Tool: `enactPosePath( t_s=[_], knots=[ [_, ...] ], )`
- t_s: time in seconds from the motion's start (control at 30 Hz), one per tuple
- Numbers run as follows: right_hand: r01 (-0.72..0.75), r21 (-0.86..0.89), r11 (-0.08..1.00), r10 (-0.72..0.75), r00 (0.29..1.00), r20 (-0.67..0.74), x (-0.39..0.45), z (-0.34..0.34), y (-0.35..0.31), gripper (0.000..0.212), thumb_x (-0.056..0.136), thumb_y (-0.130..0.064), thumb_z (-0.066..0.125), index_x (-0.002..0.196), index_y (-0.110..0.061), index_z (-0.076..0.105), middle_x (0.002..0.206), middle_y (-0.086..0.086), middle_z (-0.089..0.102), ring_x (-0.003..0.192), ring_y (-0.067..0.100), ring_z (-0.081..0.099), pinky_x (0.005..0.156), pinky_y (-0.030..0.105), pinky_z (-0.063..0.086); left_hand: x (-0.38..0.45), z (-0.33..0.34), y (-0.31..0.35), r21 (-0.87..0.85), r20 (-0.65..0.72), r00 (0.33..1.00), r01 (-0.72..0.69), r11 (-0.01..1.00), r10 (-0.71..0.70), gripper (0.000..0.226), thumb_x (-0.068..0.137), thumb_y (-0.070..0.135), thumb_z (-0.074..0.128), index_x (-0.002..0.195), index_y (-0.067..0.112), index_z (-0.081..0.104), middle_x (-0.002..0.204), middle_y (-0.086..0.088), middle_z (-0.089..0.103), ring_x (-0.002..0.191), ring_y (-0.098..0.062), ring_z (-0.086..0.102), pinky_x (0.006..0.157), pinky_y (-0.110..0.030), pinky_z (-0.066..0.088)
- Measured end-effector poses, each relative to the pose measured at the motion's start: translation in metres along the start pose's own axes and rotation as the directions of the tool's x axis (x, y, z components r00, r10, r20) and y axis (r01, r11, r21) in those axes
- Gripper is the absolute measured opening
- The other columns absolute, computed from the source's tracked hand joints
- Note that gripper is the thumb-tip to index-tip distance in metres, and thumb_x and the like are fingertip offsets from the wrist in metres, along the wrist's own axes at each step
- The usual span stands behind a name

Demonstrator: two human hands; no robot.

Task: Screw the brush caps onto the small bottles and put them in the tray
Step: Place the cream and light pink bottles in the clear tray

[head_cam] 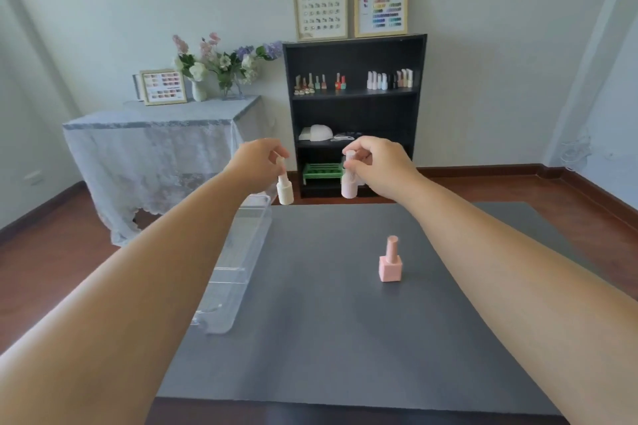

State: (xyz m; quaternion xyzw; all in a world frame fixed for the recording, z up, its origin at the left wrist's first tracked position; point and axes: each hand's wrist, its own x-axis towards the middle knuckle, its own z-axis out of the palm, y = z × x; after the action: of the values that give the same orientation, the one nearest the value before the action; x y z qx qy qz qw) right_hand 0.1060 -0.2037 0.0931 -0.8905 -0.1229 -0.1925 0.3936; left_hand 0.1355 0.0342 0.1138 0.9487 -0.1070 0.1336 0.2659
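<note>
Above mat [328, 338] far edge, hands pinching bottles

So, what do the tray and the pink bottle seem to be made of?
Tray: clear, glossy plastic, probably acrylic; the mat shows through its walls. Pink bottle: opaque with a matte look, glass or plastic; the picture cannot settle which.

mat [310, 338] on table | tray [238, 262] along mat's left edge | capped bottle [390, 260] upright on mat, right of tray | left hand [257, 162] holds bottle [285, 188] above tray's far end | right hand [378, 166] holds bottle [348, 179] just right of it | shelf [355, 114] far behind
</note>
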Motion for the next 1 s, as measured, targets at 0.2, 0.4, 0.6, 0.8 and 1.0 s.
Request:
enactPosePath(
  t_s=[0.2,0.4,0.6,0.8,1.0],
  knots=[
    [0.066,0.113,0.991,-0.072,0.996,0.052,0.026,0.058,-0.056,0.01,0.086,-0.025,0.065,0.096,-0.026,0.067,0.083,-0.019,0.061,0.078,-0.002,0.056,0.061,0.013,0.038,-0.007,-0.026,-0.077,0.005,-0.068,0.991,0.112,0.994,-0.111,0.017,0.089,0.015,0.059,0.103,0.022,0.067,0.1,-0.001,0.063,0.074,-0.013,0.056,0.062,-0.025,0.044],
    [0.028,0.116,0.993,-0.047,0.985,0.164,0.043,0.123,-0.075,0.01,0.088,-0.019,0.064,0.097,-0.019,0.068,0.087,-0.01,0.064,0.073,-0.001,0.056,0.055,0.009,0.037,-0.008,-0.016,-0.12,-0.012,-0.075,0.983,0.165,0.986,-0.165,0.023,0.09,0.01,0.056,0.106,0.021,0.067,0.1,-0.002,0.061,0.087,-0.02,0.059,0.073,-0.027,0.045],
    [-0.046,0.093,0.995,0.021,0.967,0.254,0.059,0.174,-0.07,0.01,0.083,-0.02,0.069,0.093,-0.021,0.068,0.089,-0.003,0.066,0.083,0.015,0.062,0.069,0.028,0.055,-0.005,-0.003,-0.142,-0.002,-0.09,0.982,0.167,0.986,-0.167,0.022,0.092,0.015,0.051,0.108,0.022,0.065,0.101,-0.003,0.064,0.087,-0.019,0.059,0.072,-0.028,0.043],
    [-0.094,0.074,0.993,0.072,0.962,0.264,0.069,0.206,-0.061,0.01,0.082,-0.022,0.07,0.091,-0.021,0.067,0.086,-0.005,0.063,0.079,0.012,0.058,0.06,0.02,0.042,0.002,0.006,-0.156,0.027,-0.077,0.982,0.176,0.984,-0.173,0.023,0.093,0.015,0.052,0.11,0.024,0.065,0.106,-0.002,0.065,0.086,-0.021,0.061,0.068,-0.032,0.049],
    [-0.114,0.112,0.987,0.084,0.967,0.241,0.075,0.223,-0.049,0.014,0.083,-0.022,0.069,0.097,-0.02,0.069,0.089,-0.005,0.065,0.08,0.009,0.057,0.057,0.016,0.037,0.014,0.013,-0.165,0.023,-0.085,0.987,0.14,0.99,-0.137,0.022,0.092,0.016,0.054,0.109,0.024,0.066,0.108,-0.001,0.067,0.096,-0.019,0.059,0.075,-0.031,0.045]
  ],
)
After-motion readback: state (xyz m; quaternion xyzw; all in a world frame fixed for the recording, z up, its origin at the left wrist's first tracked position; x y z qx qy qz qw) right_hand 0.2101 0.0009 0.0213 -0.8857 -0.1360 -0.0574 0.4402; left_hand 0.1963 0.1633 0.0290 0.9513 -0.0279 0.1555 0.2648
